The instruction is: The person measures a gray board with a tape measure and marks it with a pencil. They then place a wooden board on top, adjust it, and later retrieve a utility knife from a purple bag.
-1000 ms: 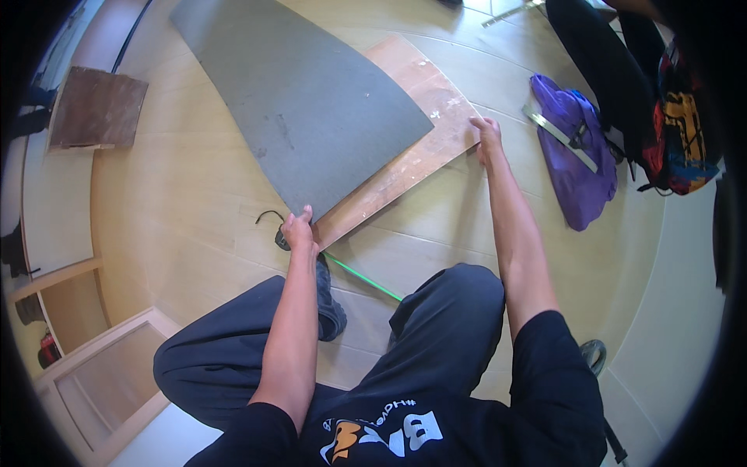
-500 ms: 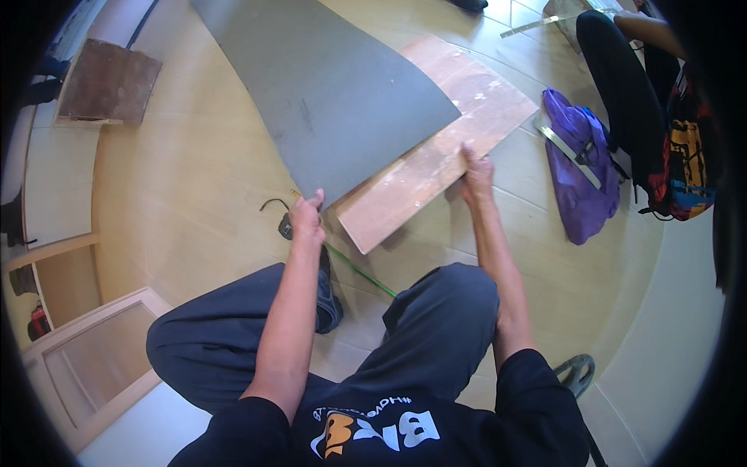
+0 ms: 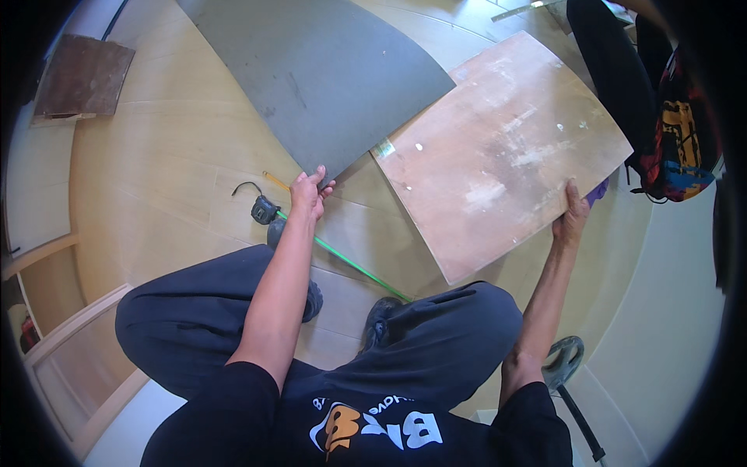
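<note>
My left hand (image 3: 310, 193) grips the near corner of a long grey sheet (image 3: 334, 86), its thumb on top and fingers beneath. My right hand (image 3: 572, 212) holds the near right edge of a light brown wooden board (image 3: 498, 156) marked with white patches. The board is tilted, with its far left corner close to the edge of the grey sheet. Just left of my left forearm, a black tape measure (image 3: 264, 208) lies on the floor, its green blade (image 3: 354, 265) running out toward my right knee. A yellow pencil-like stick (image 3: 275, 180) is beside it.
Another person (image 3: 615, 62) in dark trousers is at the upper right, near a metal ruler (image 3: 517, 11). A brown board (image 3: 84, 76) stands at the upper left, and a pale wooden frame (image 3: 85, 366) at the lower left. A round-headed grey tool (image 3: 563, 362) lies by my right elbow.
The wooden board has come out from under the grey sheet, moving right with my right hand and showing more of its face. It now covers most of the purple bag. The tape measure is more visible.
</note>
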The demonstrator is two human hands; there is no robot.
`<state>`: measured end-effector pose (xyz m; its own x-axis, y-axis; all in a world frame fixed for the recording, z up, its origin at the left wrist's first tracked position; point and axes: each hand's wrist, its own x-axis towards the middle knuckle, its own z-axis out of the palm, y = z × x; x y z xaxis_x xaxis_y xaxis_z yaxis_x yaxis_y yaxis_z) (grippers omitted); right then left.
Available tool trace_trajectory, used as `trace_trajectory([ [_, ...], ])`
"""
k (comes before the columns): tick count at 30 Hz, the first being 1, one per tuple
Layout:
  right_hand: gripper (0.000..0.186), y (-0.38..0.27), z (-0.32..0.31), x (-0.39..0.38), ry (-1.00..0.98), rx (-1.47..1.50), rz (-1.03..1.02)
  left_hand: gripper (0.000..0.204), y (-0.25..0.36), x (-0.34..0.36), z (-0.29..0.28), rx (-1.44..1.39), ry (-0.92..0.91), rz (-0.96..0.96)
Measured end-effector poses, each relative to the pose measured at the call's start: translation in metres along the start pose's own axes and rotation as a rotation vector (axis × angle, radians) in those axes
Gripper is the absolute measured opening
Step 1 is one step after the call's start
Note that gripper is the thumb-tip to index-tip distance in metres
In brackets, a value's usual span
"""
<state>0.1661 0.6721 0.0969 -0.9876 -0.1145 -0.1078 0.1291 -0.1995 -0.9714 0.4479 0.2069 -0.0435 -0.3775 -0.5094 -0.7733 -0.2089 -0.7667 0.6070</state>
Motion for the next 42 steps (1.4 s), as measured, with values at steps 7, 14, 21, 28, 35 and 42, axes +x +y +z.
trace_trajectory([
  [7, 0.033, -0.037, -0.096, -0.022, 0.053, -0.13, 0.131, 0.036, -0.007, 0.003, -0.008, 0.054, -0.001, -0.013],
  [14, 0.045, -0.066, -0.093, -0.047, 0.142, -0.115, 0.214, 0.033, -0.075, -0.026, 0.034, 0.197, -0.03, -0.163],
  [21, 0.042, -0.044, -0.09, -0.01, 0.036, -0.055, 0.247, 0.067, -0.096, -0.087, 0.036, 0.194, -0.593, -0.736],
  [28, 0.049, 0.036, -0.043, -0.025, -0.058, 0.073, 0.25, 0.083, -0.028, -0.078, 0.005, 0.304, -0.348, -0.506],
  [35, 0.051, 0.141, 0.034, -0.061, -0.056, 0.265, 0.421, 0.045, -0.026, -0.016, -0.01, -0.053, 0.017, -0.063],
  [42, 0.047, 0.172, 0.08, -0.057, -0.033, 0.277, 0.638, 0.034, -0.016, -0.001, -0.008, 0.027, 0.079, 0.031],
])
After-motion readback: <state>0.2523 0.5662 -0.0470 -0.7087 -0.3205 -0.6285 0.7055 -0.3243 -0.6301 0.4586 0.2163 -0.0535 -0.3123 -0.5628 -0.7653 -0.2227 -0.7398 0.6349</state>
